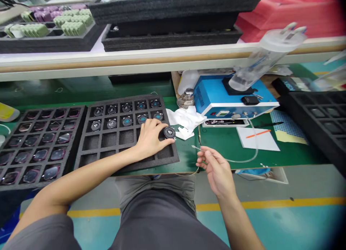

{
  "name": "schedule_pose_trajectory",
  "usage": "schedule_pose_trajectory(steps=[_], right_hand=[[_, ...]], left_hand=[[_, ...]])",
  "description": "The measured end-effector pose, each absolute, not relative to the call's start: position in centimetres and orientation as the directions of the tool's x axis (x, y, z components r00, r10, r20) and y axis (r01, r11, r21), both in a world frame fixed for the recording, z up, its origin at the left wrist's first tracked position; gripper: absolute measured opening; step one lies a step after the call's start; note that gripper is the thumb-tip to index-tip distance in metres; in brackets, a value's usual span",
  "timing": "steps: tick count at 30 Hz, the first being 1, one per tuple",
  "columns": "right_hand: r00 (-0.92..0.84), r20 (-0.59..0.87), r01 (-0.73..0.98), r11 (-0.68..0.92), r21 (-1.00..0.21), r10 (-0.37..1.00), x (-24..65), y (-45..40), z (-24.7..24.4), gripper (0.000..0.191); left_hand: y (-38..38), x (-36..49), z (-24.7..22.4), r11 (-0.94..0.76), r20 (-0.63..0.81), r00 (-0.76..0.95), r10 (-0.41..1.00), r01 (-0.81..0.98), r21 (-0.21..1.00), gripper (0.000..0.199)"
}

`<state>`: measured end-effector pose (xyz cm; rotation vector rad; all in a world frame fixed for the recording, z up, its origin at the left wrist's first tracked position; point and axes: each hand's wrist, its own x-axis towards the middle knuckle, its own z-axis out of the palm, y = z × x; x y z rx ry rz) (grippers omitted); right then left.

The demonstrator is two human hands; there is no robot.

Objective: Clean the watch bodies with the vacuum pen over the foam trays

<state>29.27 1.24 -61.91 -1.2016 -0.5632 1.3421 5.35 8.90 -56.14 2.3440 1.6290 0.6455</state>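
Note:
Between its thumb and fingers, my left hand (pixel 152 139) grips a round black disc (pixel 169 132) above the right side of a black foam tray (pixel 109 140). Similar round pieces lie in the tray's two back rows, and the front compartments that show are bare. My right hand (pixel 213 163) pinches a thin clear tube (pixel 244 160) close to its pale tip, which points left towards the disc without touching it. The tube curves back to a blue machine (pixel 216 95). White crumpled tissue (pixel 186 118) lies just behind the disc.
Another foam tray (pixel 67 163) with square, dark-faced pieces stands at the left. A glass bottle (pixel 186 98) is beside the machine. An orange stick (pixel 258 134) lies on white paper (pixel 245 143). A dark tray (pixel 310 123) is at the right, and a shelf (pixel 162 64) crosses above the table.

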Motion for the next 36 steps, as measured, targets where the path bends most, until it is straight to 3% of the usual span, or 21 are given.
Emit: schedule_pose_trajectory(steps=[8,16,29,32,34,36], right_hand=[[0.365,-0.225,-0.558,0.019,-0.830,0.904,23.8,1.2,-62.1,0.036],[0.221,-0.271,-0.645,-0.068,-0.761,0.937,19.3,2.9,-61.6,0.036],[0.105,-0.382,-0.537,-0.271,-0.799,0.918,24.3,1.8,-63.1,0.043],[0.090,-0.389,-0.523,-0.289,-0.802,0.917,24.6,1.7,-63.3,0.045],[0.060,-0.412,-0.525,-0.322,-0.788,0.909,24.7,1.8,-63.2,0.047],[0.016,-0.446,-0.533,-0.370,-0.761,0.895,24.8,1.8,-63.0,0.049]], left_hand=[[8.6,5.2,-56.9,-0.389,0.186,0.344,0.920,0.857,0.337,0.057],[9.2,3.0,-56.5,-0.411,0.180,0.370,0.912,0.842,0.350,0.056],[10.0,2.9,-56.2,-0.418,0.191,0.375,0.907,0.855,0.305,0.053],[9.8,2.9,-56.0,-0.415,0.172,0.379,0.909,0.857,0.304,0.061],[9.9,2.6,-55.6,-0.416,0.166,0.382,0.909,0.851,0.321,0.069],[10.8,2.0,-54.9,-0.403,0.180,0.361,0.915,0.841,0.362,0.064]])
